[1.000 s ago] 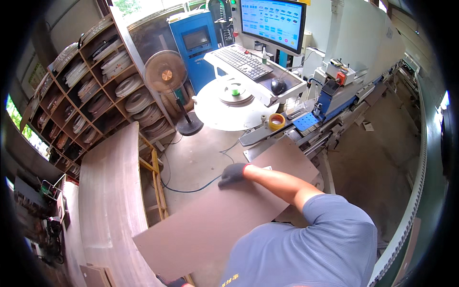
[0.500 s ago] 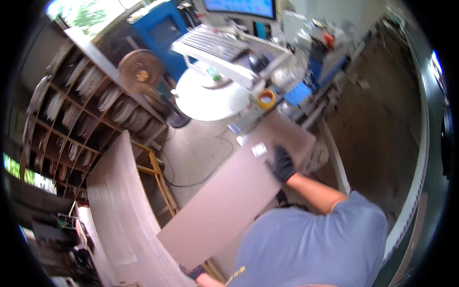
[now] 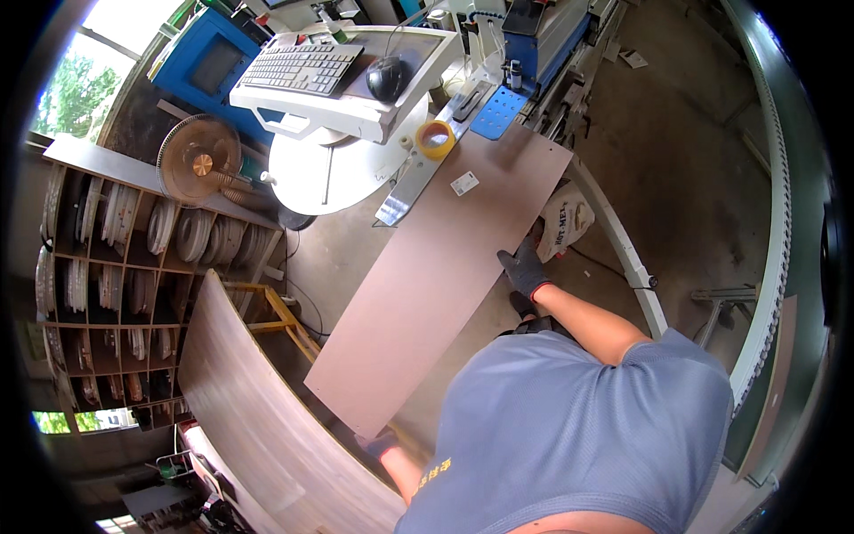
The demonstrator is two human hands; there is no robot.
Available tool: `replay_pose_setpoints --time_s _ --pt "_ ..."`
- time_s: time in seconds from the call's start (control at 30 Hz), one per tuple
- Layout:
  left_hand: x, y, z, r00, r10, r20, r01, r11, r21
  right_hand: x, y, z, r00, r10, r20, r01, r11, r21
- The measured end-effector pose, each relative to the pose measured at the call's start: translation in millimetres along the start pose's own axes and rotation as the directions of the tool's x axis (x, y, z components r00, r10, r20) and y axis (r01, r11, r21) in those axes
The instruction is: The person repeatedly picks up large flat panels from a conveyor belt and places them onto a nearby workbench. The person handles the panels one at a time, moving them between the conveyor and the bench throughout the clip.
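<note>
A long pinkish-brown board point(image 3: 418, 285) lies slantwise before me, with a small white label point(image 3: 464, 183) near its far end. My right hand point(image 3: 525, 269), in a dark glove with a red cuff, grips the board's right long edge, thumb on top and the other fingers hidden below. At the near end, my left hand point(image 3: 378, 442), also gloved, is closed on the board's corner, its fingers partly hidden. The far end of the board meets a metal guide bar point(image 3: 414, 182) and a blue perforated plate point(image 3: 498, 113) on a machine.
Left of the board, a large wood-grain panel point(image 3: 267, 418) rests by a yellow frame point(image 3: 283, 311). Ahead are a keyboard point(image 3: 302, 68), a mouse point(image 3: 386, 78) and yellow tape point(image 3: 435, 140). A fan point(image 3: 197, 160) stands by shelves of rolls point(image 3: 116, 285). A grey rail point(image 3: 623, 240) slants along the right.
My right hand has gone from the board's top, near the label, to its right long edge. The board's far end now sits against the blue plate. My view has shifted.
</note>
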State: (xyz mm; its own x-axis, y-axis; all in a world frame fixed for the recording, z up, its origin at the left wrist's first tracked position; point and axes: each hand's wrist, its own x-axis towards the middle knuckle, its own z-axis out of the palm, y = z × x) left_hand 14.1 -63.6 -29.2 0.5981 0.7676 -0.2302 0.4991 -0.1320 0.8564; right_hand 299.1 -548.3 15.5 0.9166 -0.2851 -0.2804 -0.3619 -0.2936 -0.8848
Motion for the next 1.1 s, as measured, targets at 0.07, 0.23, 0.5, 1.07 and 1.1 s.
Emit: replay_pose_setpoints --time_s 0.07,0.23,0.5,1.07,1.1 --pt "-11 21 18 0.984 -0.138 0.116 0.176 0.597 -0.783 15 7 -11 0.998 -0.031 -0.057 0.030 0.999 -0.010" --pt "-23 27 43 0.966 -0.066 0.252 0.209 0.775 -0.596 51 15 -29 0.974 -0.134 -0.185 0.118 0.988 -0.096" --pt "-81 107 94 0.861 -0.454 0.231 0.492 0.624 -0.608 110 19 -79 0.960 -0.197 -0.200 0.173 0.976 -0.131" --pt "-45 120 184 0.400 -0.309 0.863 0.702 0.709 -0.071 -122 -23 36 0.597 -0.222 0.771 0.652 0.693 -0.306" --pt "-47 124 193 0.409 -0.233 0.882 0.644 0.758 -0.099 -139 -23 15 0.635 -0.174 0.753 0.488 0.845 -0.216"
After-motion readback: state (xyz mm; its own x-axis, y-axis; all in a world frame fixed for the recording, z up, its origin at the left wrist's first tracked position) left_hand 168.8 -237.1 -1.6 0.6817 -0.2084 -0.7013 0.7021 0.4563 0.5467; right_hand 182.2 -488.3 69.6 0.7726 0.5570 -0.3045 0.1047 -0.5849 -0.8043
